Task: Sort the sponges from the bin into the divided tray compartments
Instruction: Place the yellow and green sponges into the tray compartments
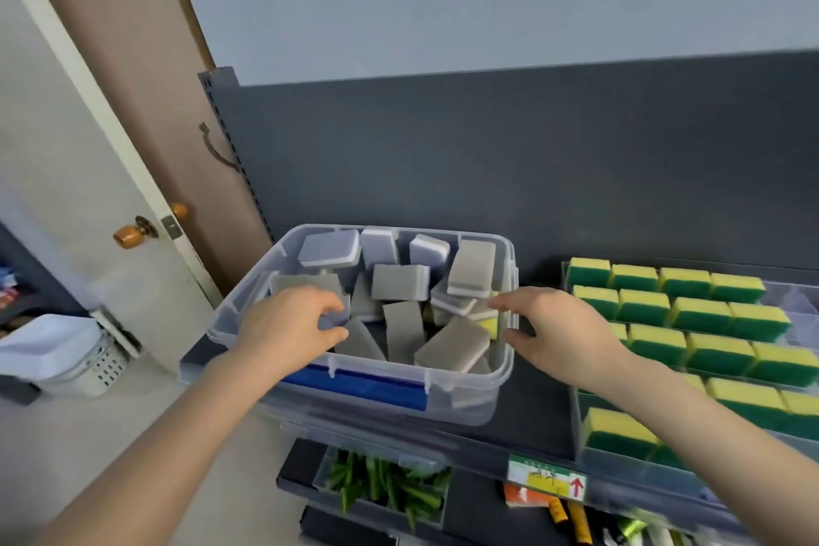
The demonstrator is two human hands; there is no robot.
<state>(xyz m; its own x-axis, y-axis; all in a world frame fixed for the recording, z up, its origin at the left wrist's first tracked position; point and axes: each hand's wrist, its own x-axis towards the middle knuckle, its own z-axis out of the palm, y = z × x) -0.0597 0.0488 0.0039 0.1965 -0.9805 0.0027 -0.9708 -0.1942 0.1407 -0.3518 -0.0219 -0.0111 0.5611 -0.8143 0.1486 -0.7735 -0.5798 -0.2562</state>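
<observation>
Grey sponges (401,282) lie jumbled in a clear bin (465,390) near the left end of the dark shelf (536,412). Our left hand (288,326) is inside the bin by its left wall, and its fingers curl round one grey sponge (331,318). Our right hand (558,330) is at the bin's right rim with its fingers bent. We cannot tell if they hold the rim or only touch it. A yellow sponge (489,326) peeks out beside them. Toward the shelf's right end, a divided tray (629,468) holds rows of yellow and green sponges (700,315).
</observation>
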